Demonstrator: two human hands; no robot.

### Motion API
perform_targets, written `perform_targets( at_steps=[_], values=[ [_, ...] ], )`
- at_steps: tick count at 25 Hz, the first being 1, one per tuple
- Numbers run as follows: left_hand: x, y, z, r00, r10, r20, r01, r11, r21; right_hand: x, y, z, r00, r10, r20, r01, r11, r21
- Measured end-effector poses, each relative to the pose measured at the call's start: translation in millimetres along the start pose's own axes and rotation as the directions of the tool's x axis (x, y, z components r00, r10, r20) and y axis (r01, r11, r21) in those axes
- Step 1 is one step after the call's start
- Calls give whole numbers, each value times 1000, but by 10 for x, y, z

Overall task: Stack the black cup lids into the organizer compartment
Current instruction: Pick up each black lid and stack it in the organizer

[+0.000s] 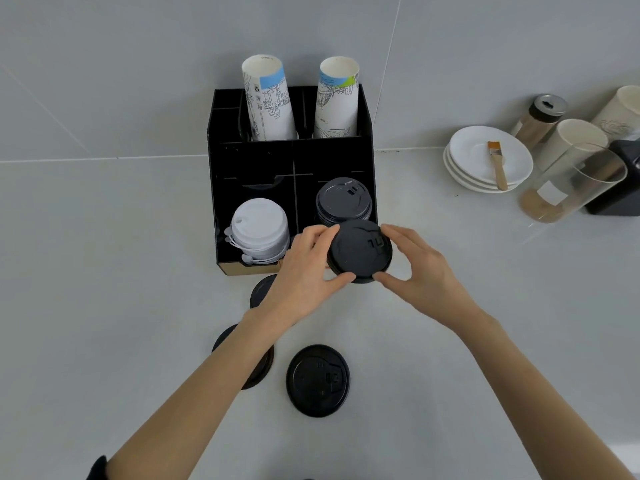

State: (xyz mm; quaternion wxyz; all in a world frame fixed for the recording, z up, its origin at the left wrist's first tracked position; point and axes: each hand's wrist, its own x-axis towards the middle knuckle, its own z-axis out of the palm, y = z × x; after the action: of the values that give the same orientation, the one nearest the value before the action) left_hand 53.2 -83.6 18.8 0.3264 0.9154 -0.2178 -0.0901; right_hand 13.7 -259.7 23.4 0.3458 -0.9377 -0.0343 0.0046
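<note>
A black organizer (252,161) stands against the wall. Its front right compartment holds a stack of black lids (343,200); the front left one holds white lids (259,226). Both hands hold one black lid (358,251) just in front of and above the front right compartment. My left hand (304,271) grips its left edge and my right hand (419,268) its right edge. On the counter lie three more black lids: one in full view (318,380), and two partly hidden under my left forearm (259,291) (261,367).
Two stacks of paper cups (268,102) (337,98) stand in the organizer's back compartments. At the right are stacked white saucers (460,147) with a brush (497,164), a shaker jar (538,121), paper cups (575,136), a glass container (571,188) and a black appliance (623,181).
</note>
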Motion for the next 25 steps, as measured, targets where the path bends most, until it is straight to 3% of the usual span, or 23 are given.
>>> perform_targets(
  at_steps=[12, 17, 25],
  values=[
    [584, -71, -105, 977, -128, -170, 120, 991, -59, 787, -62, -161, 997, -66, 38, 71, 989, -131],
    [709, -117, -41, 968, -193, -163, 177, 978, -106, 951, 0, -126, 996, -32, 80, 45, 986, -161],
    [736, -151, 34, 964, -230, -131, 226, 973, -46, 964, 55, -34, 993, 5, 116, 17, 982, -190]
  ],
)
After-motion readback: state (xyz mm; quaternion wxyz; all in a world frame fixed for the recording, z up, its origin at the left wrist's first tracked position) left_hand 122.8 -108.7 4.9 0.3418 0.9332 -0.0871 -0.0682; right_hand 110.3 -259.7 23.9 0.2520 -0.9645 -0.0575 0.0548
